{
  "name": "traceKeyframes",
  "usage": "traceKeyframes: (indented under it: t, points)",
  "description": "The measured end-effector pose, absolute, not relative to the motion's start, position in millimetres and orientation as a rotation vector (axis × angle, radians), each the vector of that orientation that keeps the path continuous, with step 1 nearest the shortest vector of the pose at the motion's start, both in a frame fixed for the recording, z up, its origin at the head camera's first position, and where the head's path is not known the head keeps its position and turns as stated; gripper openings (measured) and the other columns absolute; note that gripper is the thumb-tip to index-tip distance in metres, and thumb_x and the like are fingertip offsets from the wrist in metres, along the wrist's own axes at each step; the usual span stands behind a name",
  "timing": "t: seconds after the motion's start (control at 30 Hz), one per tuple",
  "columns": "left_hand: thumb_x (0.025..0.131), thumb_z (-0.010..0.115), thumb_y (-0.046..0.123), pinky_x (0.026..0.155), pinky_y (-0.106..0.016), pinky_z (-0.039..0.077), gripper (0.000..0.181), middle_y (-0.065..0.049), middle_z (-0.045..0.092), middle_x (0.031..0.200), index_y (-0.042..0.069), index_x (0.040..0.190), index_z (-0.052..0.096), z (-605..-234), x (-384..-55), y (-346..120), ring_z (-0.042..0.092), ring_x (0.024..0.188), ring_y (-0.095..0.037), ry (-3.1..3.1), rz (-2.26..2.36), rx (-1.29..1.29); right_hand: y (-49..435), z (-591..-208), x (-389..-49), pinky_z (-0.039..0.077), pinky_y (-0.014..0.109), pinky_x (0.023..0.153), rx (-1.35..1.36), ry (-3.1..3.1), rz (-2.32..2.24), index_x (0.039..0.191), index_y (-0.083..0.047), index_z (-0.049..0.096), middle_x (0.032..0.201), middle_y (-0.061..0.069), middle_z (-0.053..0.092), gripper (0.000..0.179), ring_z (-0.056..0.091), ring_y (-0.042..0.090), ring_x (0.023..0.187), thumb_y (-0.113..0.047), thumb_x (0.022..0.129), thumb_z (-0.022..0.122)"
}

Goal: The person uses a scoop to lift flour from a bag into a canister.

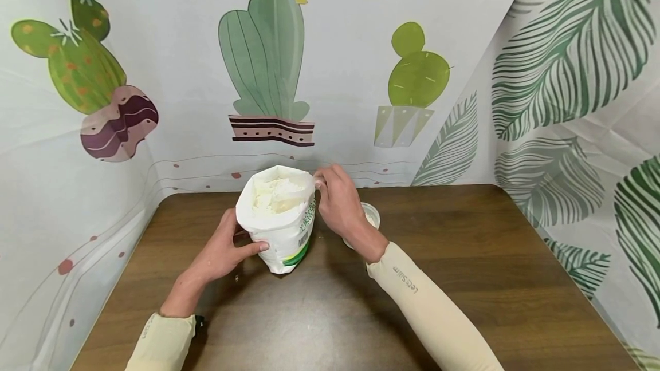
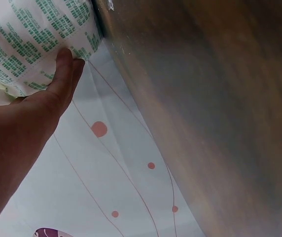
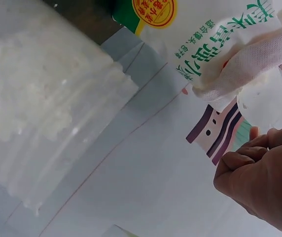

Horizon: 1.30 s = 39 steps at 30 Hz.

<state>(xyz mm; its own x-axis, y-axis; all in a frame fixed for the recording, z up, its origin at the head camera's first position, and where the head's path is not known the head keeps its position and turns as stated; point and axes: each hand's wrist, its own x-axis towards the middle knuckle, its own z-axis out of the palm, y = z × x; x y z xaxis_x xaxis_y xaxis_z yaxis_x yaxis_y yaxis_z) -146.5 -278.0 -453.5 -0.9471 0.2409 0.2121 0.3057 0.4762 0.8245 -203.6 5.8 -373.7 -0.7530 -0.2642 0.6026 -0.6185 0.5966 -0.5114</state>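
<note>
A white bag of flour (image 1: 278,231) with green print stands on the table, its wide mouth showing pale powder. My left hand (image 1: 222,251) grips the bag's lower left side, thumb in front; in the left wrist view its fingers (image 2: 64,74) lie against the printed side. At the bag's right rim, my right hand (image 1: 340,199) pinches a pale translucent scoop-like thing (image 3: 262,98), whose exact shape is hard to tell. Behind the right wrist stands a clear plastic tub (image 1: 372,213) with white powder in it, partly hidden by that hand.
The brown wooden table (image 1: 464,268) reaches back to a hanging cloth (image 1: 345,73) printed with cacti and leaves. Bag and tub stand near the table's back edge. A few pale specks lie on the wood close to the bag.
</note>
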Motion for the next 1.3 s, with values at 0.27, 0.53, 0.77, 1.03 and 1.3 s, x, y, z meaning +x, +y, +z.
traceKeyframes:
  t: [0.27, 0.53, 0.77, 1.03, 1.3]
  points:
    - [0.089, 0.089, 0.026, 0.107, -0.056, 0.051, 0.088, -0.013, 0.039, 0.143, 0.010, 0.158, 0.036, -451, -146, -278, 0.045, 0.131, -0.027, -2.658, -1.516, -0.471, 7, -375, -200, 0.054, 0.039, 0.081, 0.679, -2.350, 1.046, 0.107, 0.003, 0.072, 0.098, 0.013, 0.063, 0.012, 0.058, 0.026, 0.088, -0.001, 0.105, 0.060]
    - [0.090, 0.088, 0.026, 0.106, -0.058, 0.051, 0.087, -0.014, 0.038, 0.144, 0.010, 0.158, 0.036, -452, -147, -278, 0.045, 0.132, -0.030, -2.655, -1.509, -0.477, 11, -374, -198, 0.054, 0.040, 0.079, 0.672, -2.331, 1.062, 0.107, 0.002, 0.072, 0.098, 0.012, 0.063, 0.013, 0.058, 0.026, 0.087, 0.000, 0.105, 0.059]
    - [0.090, 0.089, 0.025, 0.106, -0.058, 0.051, 0.089, -0.013, 0.038, 0.143, 0.010, 0.158, 0.035, -452, -147, -278, 0.044, 0.132, -0.029, -2.659, -1.504, -0.481, 16, -374, -196, 0.053, 0.038, 0.077, 0.646, -2.323, 1.090, 0.109, 0.002, 0.072, 0.100, 0.012, 0.064, 0.014, 0.058, 0.025, 0.086, -0.001, 0.106, 0.059]
    - [0.090, 0.088, 0.025, 0.106, -0.059, 0.051, 0.087, -0.013, 0.038, 0.142, 0.010, 0.158, 0.036, -453, -147, -278, 0.044, 0.131, -0.028, -2.644, -1.519, -0.490, 23, -374, -191, 0.052, 0.037, 0.075, 0.629, -2.293, 1.136, 0.110, 0.002, 0.072, 0.102, 0.011, 0.064, 0.013, 0.058, 0.024, 0.084, -0.002, 0.106, 0.060]
    - [0.090, 0.089, 0.024, 0.107, -0.060, 0.050, 0.087, -0.013, 0.038, 0.143, 0.011, 0.158, 0.035, -455, -148, -278, 0.043, 0.132, -0.028, -2.646, -1.538, -0.482, 32, -375, -184, 0.051, 0.037, 0.071, 0.616, -2.256, 1.169, 0.111, 0.002, 0.072, 0.102, 0.012, 0.066, 0.013, 0.057, 0.023, 0.081, -0.003, 0.106, 0.061]
